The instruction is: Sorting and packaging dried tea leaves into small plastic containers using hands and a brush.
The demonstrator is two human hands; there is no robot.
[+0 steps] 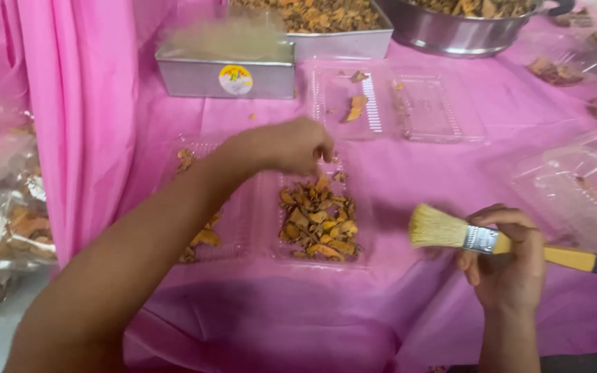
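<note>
Hovering just above the far edge of the open tray, the left hand pinches its fingertips narrow over the chips. Right hand, off to the right, grips a brush, handle lying sideways, bristles toward the chips.

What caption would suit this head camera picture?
Left hand drops orange-brown pieces into a clear tray; right hand holds a brush.

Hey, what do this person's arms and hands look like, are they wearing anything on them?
Both are bare. The left hand and its forearm show no sleeve, glove, watch or bracelet. The right hand and wrist are also uncovered, with no ring or band visible. Nails look short and unpainted, though the picture is soft.
</note>
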